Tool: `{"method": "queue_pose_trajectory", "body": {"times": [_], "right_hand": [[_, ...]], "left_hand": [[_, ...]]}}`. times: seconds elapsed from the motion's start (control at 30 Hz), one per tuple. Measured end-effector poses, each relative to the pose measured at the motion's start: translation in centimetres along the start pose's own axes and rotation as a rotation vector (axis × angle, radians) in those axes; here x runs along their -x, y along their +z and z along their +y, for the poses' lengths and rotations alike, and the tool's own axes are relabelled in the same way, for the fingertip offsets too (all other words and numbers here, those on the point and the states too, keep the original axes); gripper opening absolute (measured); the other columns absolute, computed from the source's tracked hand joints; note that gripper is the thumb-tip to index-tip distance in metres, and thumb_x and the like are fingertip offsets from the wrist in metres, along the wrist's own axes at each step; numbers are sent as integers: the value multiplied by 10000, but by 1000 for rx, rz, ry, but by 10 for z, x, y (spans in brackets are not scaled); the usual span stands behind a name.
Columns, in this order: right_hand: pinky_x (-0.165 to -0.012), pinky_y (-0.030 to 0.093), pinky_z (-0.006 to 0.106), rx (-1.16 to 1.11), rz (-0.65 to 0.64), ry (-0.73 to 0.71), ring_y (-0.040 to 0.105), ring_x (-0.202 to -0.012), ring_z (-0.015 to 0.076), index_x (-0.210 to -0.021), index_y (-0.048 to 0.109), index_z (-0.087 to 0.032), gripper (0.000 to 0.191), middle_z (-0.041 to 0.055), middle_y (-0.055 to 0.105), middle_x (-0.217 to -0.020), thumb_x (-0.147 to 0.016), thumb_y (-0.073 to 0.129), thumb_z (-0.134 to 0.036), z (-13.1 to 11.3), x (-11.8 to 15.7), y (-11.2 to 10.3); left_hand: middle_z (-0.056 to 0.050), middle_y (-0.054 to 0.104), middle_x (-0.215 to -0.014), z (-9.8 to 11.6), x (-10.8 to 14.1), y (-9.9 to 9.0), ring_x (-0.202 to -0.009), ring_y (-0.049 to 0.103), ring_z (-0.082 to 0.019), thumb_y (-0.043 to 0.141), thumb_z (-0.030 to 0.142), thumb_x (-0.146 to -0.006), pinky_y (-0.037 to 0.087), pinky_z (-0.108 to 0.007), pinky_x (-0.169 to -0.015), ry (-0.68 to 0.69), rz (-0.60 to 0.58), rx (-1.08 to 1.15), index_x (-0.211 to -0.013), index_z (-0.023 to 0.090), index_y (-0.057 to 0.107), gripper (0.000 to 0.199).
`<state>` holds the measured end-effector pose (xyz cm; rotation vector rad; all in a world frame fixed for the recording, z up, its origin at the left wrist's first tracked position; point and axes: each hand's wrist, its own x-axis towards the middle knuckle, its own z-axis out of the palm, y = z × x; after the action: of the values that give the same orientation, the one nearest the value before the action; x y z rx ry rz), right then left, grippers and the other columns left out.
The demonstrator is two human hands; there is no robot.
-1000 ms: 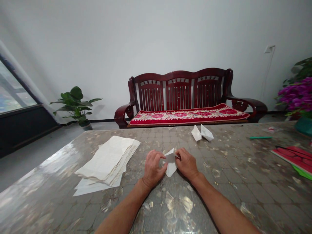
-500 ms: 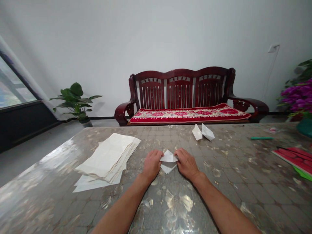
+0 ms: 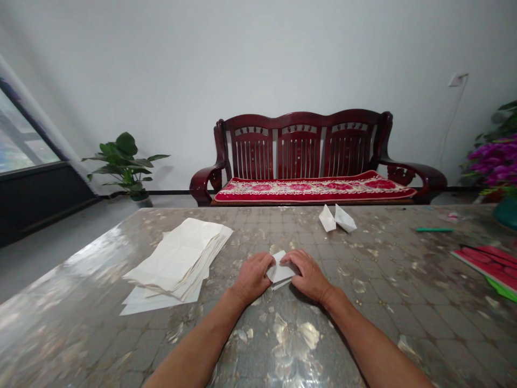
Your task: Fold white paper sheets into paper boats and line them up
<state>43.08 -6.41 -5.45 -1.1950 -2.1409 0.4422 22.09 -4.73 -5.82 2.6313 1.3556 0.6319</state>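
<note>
Between my hands, just above or on the tabletop, is a small piece of folded white paper (image 3: 281, 273). My left hand (image 3: 254, 274) is closed on its left edge, thumb and fingers pinching it. From the right side my right hand (image 3: 306, 272) grips the same paper, with its fingers curled over the top edge. A second layer of the paper shows as a thin strip below. Beyond my hands, two folded white paper shapes, a left one (image 3: 327, 218) and a right one (image 3: 345, 218), stand side by side near the table's far edge.
A stack of paper sheets (image 3: 177, 258) lies to my left on the patterned table (image 3: 291, 345). At right are a green pen (image 3: 434, 229) and a red book (image 3: 484, 261) with dark glasses on it. A wooden bench (image 3: 299, 145) stands behind the table.
The folded paper was spread in a diamond with an opened pocket; now it is flatter and tilted. My right fingers have moved over its top edge, and both hands have shifted slightly.
</note>
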Motion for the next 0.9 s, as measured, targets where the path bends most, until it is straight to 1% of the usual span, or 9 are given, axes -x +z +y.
{"method": "queue_pose_trajectory", "body": {"times": [0.07, 0.17, 0.3, 0.4, 0.5, 0.6, 0.73, 0.83, 0.9], "right_hand": [[-865, 371, 307, -24, -24, 47, 513, -968, 202, -988, 598, -205, 438, 32, 626, -999, -603, 439, -70, -2, -1, -2], [-843, 352, 306, 35, -44, 76, 502, -938, 205, -949, 600, -208, 347, 25, 633, -954, -644, 475, -97, -7, -4, -3], [-790, 324, 311, 167, -75, 53, 478, -887, 208, -904, 614, -213, 333, 20, 630, -893, -610, 512, -94, -13, -8, -1], [-767, 307, 308, 174, -79, 41, 469, -878, 206, -849, 625, -216, 307, 13, 620, -855, -594, 514, -87, -14, -10, 2], [-778, 307, 300, 102, -64, 45, 471, -884, 200, -792, 621, -214, 293, -1, 614, -840, -560, 511, -73, -10, -11, 6], [-794, 318, 296, 3, -60, 41, 477, -882, 193, -771, 627, -211, 320, -12, 622, -844, -522, 501, -52, -3, -10, 8], [-821, 344, 297, -145, -43, -3, 497, -906, 196, -708, 636, -210, 318, -11, 635, -822, -500, 486, -22, 5, -8, 10], [-854, 360, 303, -230, -40, -43, 511, -927, 196, -676, 646, -216, 303, -8, 657, -838, -515, 495, -9, 9, -6, 9], [-869, 364, 306, -244, -42, -50, 517, -931, 195, -666, 652, -217, 281, -8, 669, -856, -534, 517, -10, 9, -5, 8]], "left_hand": [[-17, 635, -903, 2, 1, -1, -868, 586, -189, 563, 166, -802, 405, -283, -785, -24, -6, -5, -929, 214, 555, 136], [-10, 644, -899, 4, 1, -1, -867, 591, -192, 570, 174, -794, 396, -292, -794, -53, -10, -18, -933, 214, 537, 149], [-8, 648, -884, 5, 0, 0, -855, 598, -195, 594, 203, -787, 386, -301, -792, -65, -1, -23, -916, 210, 521, 149], [-9, 648, -856, 6, 0, -1, -850, 604, -197, 602, 208, -788, 380, -304, -799, -65, -4, -32, -899, 206, 528, 133], [-10, 648, -838, 7, 0, -2, -853, 602, -196, 603, 199, -788, 376, -304, -808, -51, -1, -45, -874, 209, 555, 98], [-8, 655, -841, 5, 1, -2, -869, 597, -193, 615, 196, -781, 375, -302, -821, -20, 2, -40, -848, 216, 586, 76], [2, 679, -860, 3, 3, -4, -883, 595, -187, 646, 191, -750, 380, -302, -846, 18, -10, 18, -846, 222, 624, 103], [6, 705, -912, 1, 4, -6, -924, 601, -185, 650, 176, -737, 367, -332, -954, 49, -44, 105, -887, 230, 662, 160], [6, 719, -971, -1, 5, -8, -981, 608, -185, 638, 160, -745, 305, -379, -1066, 67, -86, 182, -920, 243, 687, 200]]}}
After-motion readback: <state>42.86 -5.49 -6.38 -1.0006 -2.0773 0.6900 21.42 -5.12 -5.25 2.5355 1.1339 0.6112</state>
